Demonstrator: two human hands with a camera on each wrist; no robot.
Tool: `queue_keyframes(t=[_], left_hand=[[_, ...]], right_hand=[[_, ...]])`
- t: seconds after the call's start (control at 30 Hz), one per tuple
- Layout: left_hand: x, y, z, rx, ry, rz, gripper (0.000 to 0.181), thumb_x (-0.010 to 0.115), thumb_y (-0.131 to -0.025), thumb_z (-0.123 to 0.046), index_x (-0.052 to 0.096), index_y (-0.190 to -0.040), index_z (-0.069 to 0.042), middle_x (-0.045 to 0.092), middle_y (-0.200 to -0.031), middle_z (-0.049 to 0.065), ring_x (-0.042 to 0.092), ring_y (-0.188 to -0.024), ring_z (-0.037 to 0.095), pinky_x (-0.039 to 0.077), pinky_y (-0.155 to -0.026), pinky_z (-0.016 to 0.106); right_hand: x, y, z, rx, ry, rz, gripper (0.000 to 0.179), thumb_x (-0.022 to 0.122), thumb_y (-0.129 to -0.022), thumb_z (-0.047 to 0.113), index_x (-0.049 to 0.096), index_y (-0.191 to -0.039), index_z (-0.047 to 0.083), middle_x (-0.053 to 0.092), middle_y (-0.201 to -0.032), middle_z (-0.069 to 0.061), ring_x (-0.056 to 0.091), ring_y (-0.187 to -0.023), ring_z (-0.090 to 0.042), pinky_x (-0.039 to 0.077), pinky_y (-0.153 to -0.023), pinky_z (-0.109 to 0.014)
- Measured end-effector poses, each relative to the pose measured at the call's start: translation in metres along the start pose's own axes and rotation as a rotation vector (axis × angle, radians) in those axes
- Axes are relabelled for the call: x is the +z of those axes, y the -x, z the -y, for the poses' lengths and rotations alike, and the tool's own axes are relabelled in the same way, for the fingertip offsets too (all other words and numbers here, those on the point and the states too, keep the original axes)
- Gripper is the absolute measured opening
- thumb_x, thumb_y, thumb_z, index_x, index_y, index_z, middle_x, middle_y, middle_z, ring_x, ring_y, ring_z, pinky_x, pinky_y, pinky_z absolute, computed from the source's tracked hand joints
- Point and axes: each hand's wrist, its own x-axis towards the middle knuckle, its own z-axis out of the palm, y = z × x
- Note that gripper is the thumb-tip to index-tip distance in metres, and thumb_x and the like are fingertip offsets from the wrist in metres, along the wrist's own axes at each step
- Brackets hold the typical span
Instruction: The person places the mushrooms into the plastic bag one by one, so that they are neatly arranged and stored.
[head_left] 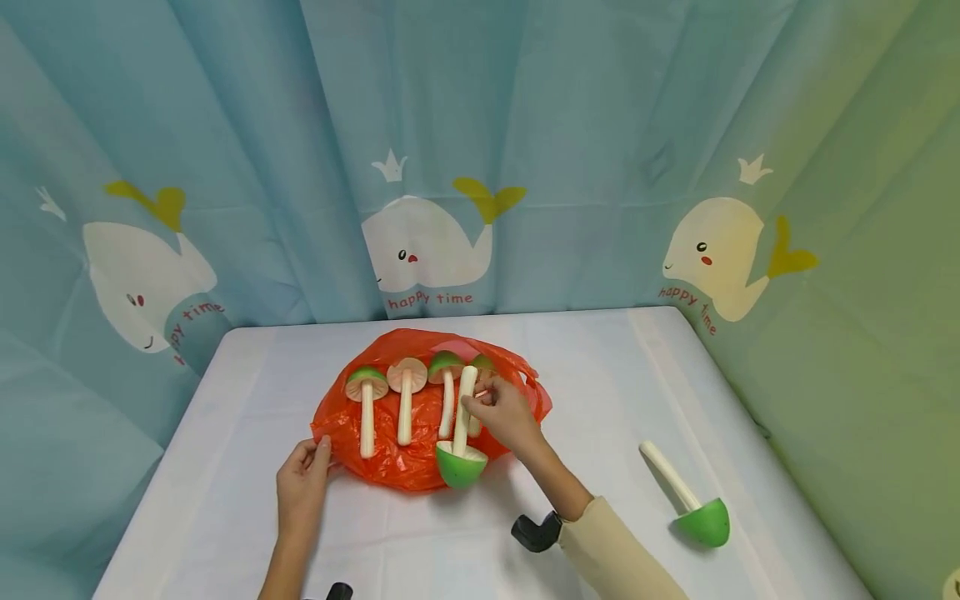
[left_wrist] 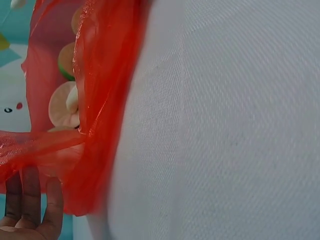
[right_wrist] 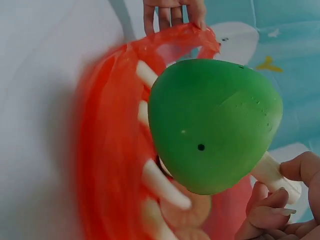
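Observation:
My right hand pinches a toy mushroom by its pale stem, its green cap hanging downward over the front of a red plastic bag. In the right wrist view that green cap fills the middle, with the fingers on the stem behind it. Several other toy mushrooms lie in a row on the bag, caps away from me. My left hand pinches the bag's left edge between thumb and fingers; in the left wrist view its fingers show at the red film.
Another green-capped mushroom lies alone on the white table at the right. Black wrist mounts sit at my wrists. A blue curtain with whale prints hangs behind the table, greenish along the right side.

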Motion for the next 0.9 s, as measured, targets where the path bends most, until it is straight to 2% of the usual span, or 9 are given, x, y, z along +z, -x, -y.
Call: queue_keyframes(t=[0.1, 0.23, 0.4, 0.47, 0.57, 0.7, 0.9], left_hand=[[-0.001, 0.0, 0.0, -0.006, -0.004, -0.002, 0.034, 0.053, -0.097, -0.029, 0.057, -0.105, 0.004, 0.064, -0.096, 0.011, 0.06, -0.075, 0.003, 0.054, -0.07, 0.02], [-0.002, -0.001, 0.0, -0.005, 0.0, 0.007, 0.035, 0.053, -0.097, -0.028, 0.056, -0.106, 0.005, 0.064, -0.097, 0.012, 0.061, -0.076, 0.002, 0.054, -0.07, 0.021], [-0.003, 0.0, 0.0, 0.009, -0.003, 0.01, 0.034, 0.053, -0.097, -0.026, 0.055, -0.106, 0.007, 0.064, -0.098, 0.016, 0.061, -0.075, 0.002, 0.054, -0.069, 0.021], [-0.004, 0.001, 0.0, 0.01, 0.006, 0.005, 0.034, 0.053, -0.097, -0.025, 0.055, -0.105, 0.007, 0.064, -0.096, 0.015, 0.061, -0.074, 0.002, 0.054, -0.069, 0.021], [-0.005, 0.002, 0.0, 0.016, 0.028, -0.001, 0.032, 0.054, -0.097, -0.023, 0.055, -0.103, 0.008, 0.066, -0.089, 0.006, 0.062, -0.073, 0.003, 0.054, -0.069, 0.021], [-0.006, 0.002, 0.001, 0.05, 0.06, -0.004, 0.029, 0.054, -0.097, -0.019, 0.055, -0.1, 0.01, 0.067, -0.084, -0.003, 0.063, -0.074, 0.003, 0.054, -0.07, 0.021], [-0.007, 0.002, 0.0, 0.091, 0.118, -0.003, 0.026, 0.054, -0.097, -0.014, 0.056, -0.099, 0.012, 0.065, -0.081, -0.007, 0.063, -0.074, 0.005, 0.054, -0.07, 0.022]], right_hand=[[0.013, -0.012, 0.005, 0.051, -0.045, 0.038, 0.029, 0.068, -0.086, 0.025, 0.058, -0.099, 0.001, 0.052, -0.074, -0.003, 0.046, -0.058, -0.012, 0.04, -0.05, -0.022], [0.037, -0.026, 0.01, 0.122, -0.154, 0.045, 0.028, 0.068, -0.085, 0.023, 0.057, -0.098, 0.001, 0.049, -0.071, -0.002, 0.044, -0.054, -0.012, 0.039, -0.048, -0.021], [0.066, -0.037, 0.012, 0.158, -0.247, 0.055, 0.026, 0.068, -0.084, 0.02, 0.055, -0.096, 0.002, 0.049, -0.069, -0.001, 0.042, -0.055, -0.011, 0.037, -0.047, -0.02], [0.074, -0.039, 0.012, 0.172, -0.253, 0.052, 0.025, 0.068, -0.084, 0.02, 0.055, -0.095, 0.003, 0.048, -0.068, 0.001, 0.041, -0.054, -0.011, 0.037, -0.047, -0.02], [0.082, -0.043, 0.012, 0.194, -0.253, 0.045, 0.024, 0.068, -0.084, 0.022, 0.056, -0.095, 0.004, 0.046, -0.066, 0.001, 0.038, -0.052, -0.012, 0.034, -0.045, -0.021], [0.087, -0.048, 0.013, 0.197, -0.223, 0.046, 0.029, 0.069, -0.084, 0.025, 0.057, -0.099, 0.003, 0.052, -0.075, -0.002, 0.042, -0.056, -0.013, 0.037, -0.047, -0.022], [0.098, -0.053, 0.011, 0.215, -0.182, 0.087, 0.027, 0.07, -0.084, 0.024, 0.057, -0.098, 0.005, 0.057, -0.077, -0.004, 0.046, -0.056, -0.013, 0.042, -0.049, -0.026]])
